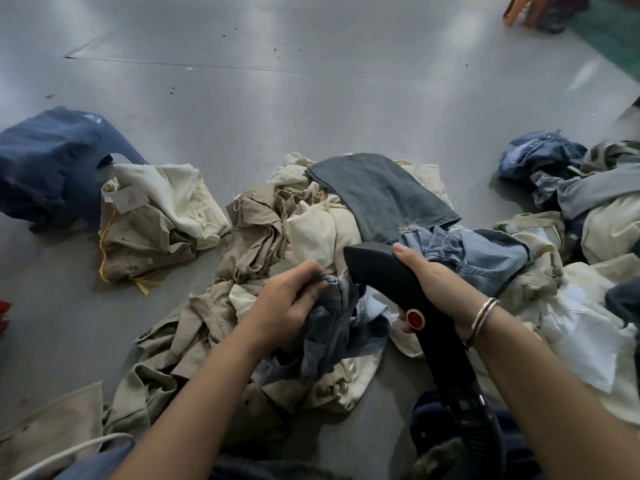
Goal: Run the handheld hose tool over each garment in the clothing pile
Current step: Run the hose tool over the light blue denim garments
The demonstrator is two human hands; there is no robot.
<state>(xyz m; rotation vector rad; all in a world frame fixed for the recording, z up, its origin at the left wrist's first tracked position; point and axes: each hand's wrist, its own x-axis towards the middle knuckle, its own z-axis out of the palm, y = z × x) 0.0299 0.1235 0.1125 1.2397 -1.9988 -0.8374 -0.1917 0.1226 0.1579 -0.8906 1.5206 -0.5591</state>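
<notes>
Seated view over grey concrete floor [242, 109], mixed pile of beige, cream and denim garments [263, 233] spread centre to right. Left hand [289, 306] bunching crumpled faded-blue denim garment [332, 327] near front of pile, fingers curled and pinching a fold. Right hand [429, 282] wrapped round black plastic handheld hose tool with red button [391, 289], thumb along top, fingers curled under; nozzle end touching or just above the held denim, cannot tell which. Ribbed black hose [485, 420] trailing down toward lap. Dark grey flat jeans leg [381, 195] lying on top of pile behind. Separate tagged beige-cream bundle [156, 223] left, navy garment [52, 164] beyond.

Denim likely soft, floppy, moderately heavy; best pinched at seam or hem and pulled taut. Tool rigid, probably light; grip at handle neck, hose drag likely.
</notes>
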